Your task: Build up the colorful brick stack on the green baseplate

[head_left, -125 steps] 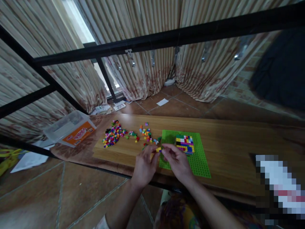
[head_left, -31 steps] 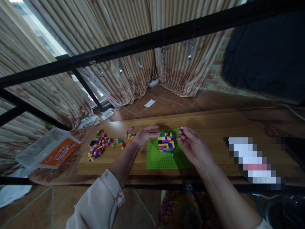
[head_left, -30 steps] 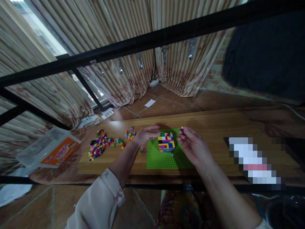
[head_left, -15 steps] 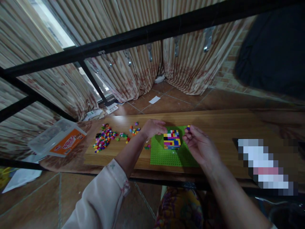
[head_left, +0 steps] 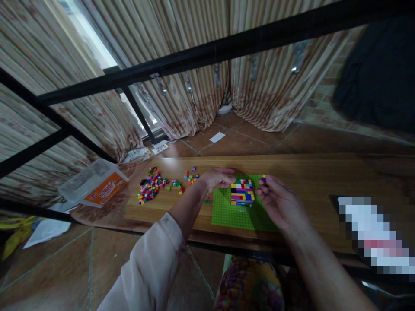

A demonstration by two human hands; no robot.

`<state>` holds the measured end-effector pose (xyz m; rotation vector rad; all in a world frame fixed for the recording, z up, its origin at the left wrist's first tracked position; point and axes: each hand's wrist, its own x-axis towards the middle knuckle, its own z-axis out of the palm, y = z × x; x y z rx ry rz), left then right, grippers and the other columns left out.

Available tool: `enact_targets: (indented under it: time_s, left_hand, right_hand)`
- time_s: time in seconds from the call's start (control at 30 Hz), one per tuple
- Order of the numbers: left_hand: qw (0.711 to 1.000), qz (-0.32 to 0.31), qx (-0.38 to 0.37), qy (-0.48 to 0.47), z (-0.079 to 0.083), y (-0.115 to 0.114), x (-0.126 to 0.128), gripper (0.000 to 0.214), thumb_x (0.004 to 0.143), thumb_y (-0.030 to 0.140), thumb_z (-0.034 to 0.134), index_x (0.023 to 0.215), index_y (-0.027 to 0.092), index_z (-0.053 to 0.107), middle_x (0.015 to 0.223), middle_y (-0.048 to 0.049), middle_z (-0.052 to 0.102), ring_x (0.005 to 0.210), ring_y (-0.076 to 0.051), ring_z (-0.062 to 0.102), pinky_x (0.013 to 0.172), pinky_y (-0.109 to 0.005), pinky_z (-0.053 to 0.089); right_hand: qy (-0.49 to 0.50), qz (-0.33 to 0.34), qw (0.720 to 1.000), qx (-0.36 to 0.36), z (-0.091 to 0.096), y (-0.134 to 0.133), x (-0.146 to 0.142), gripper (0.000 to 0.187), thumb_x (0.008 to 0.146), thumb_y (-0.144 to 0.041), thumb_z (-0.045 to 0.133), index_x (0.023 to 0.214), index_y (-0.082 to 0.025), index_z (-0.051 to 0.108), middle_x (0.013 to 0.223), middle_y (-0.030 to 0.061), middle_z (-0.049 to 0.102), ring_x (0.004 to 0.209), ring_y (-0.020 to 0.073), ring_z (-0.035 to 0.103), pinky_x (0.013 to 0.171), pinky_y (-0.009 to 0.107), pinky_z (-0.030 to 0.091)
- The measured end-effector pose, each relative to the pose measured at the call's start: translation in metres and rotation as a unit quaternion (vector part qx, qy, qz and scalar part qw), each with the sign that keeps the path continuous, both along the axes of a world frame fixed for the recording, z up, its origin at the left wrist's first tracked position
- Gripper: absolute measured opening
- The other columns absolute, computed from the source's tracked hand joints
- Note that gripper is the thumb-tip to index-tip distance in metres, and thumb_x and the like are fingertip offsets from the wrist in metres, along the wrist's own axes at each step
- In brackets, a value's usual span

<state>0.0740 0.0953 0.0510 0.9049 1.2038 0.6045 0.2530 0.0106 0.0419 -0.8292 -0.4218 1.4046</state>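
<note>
A block of stacked, multicoloured toy bricks [head_left: 242,192] stands on a green baseplate [head_left: 227,216]. To the left of the stack, my left hand [head_left: 216,179] hovers over the plate with its fingers stretched out and apart; I see nothing held in it. On the other side, my right hand [head_left: 280,199] pinches a small toy brick [head_left: 263,177], which looks dark purple with some yellow. That brick is raised above the plate's right part, apart from the stack. My right hand hides the plate's right edge.
Loose bricks [head_left: 152,186] lie heaped on the wooden tabletop [head_left: 314,172], with smaller groups [head_left: 192,178] nearer my left forearm. A clear plastic box [head_left: 94,181] with an orange label lies at the left. A black metal bar [head_left: 194,60] crosses behind the table. A pixelated object [head_left: 372,233] is at the right.
The whole view has shifted, so the scene sits further right. My hands keep nearly the same places by the stack, and the small brick stays pinched in my right fingers.
</note>
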Motion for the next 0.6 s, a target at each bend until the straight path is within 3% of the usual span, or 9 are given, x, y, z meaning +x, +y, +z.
enact_targets:
  time_s: [0.13,0.27,0.4,0.5,0.6]
  left_hand:
    - [0.999,0.021,0.018,0.021,-0.002,-0.005,0.004,0.036,0.063,0.005,0.075,0.098,0.015,0.071,0.075,-0.0012,0.07,0.068,-0.009,0.062,0.071,-0.021,0.053]
    - [0.994,0.071,0.074,0.033,-0.003,-0.013,0.008,0.034,0.059,0.004,0.078,0.091,0.012,0.071,0.065,0.0006,0.066,0.06,-0.009,0.059,0.065,-0.023,0.052]
    - [0.974,0.132,0.182,0.025,-0.012,-0.038,0.009,0.034,0.065,0.015,0.078,0.098,0.013,0.072,0.082,-0.0033,0.071,0.069,-0.011,0.061,0.069,-0.022,0.051]
    - [0.944,0.179,0.276,0.032,-0.024,-0.068,-0.007,0.03,0.078,0.023,0.068,0.105,0.013,0.07,0.089,-0.0061,0.072,0.075,-0.013,0.064,0.072,-0.024,0.052]
    - [0.921,0.216,0.303,0.117,-0.035,-0.091,-0.045,0.027,0.082,0.021,0.061,0.107,0.014,0.069,0.094,-0.0068,0.073,0.079,-0.015,0.066,0.073,-0.025,0.053]
  right_hand:
    - [0.002,0.014,1.0,-0.023,-0.001,-0.003,-0.004,0.026,0.056,-0.026,0.088,0.072,-0.017,0.069,0.067,-0.0034,0.067,0.057,0.0044,0.059,0.057,0.014,0.052]
    - [-0.032,0.047,0.998,-0.008,-0.003,-0.009,-0.011,0.024,0.06,-0.028,0.087,0.075,-0.018,0.071,0.069,-0.003,0.067,0.058,0.0047,0.058,0.056,0.014,0.052]
    - [-0.072,0.071,0.994,0.028,-0.003,-0.019,-0.024,0.022,0.064,-0.031,0.084,0.076,-0.019,0.071,0.067,-0.0036,0.064,0.056,0.005,0.055,0.055,0.016,0.05]
    - [-0.129,0.089,0.987,0.044,-0.006,-0.029,-0.041,0.025,0.065,-0.037,0.082,0.08,-0.02,0.072,0.068,-0.0026,0.064,0.056,0.007,0.054,0.054,0.019,0.048]
    - [-0.25,0.124,0.958,0.07,-0.015,-0.039,-0.061,0.029,0.069,-0.044,0.077,0.082,-0.019,0.071,0.062,-0.003,0.061,0.052,0.0099,0.054,0.053,0.023,0.046]
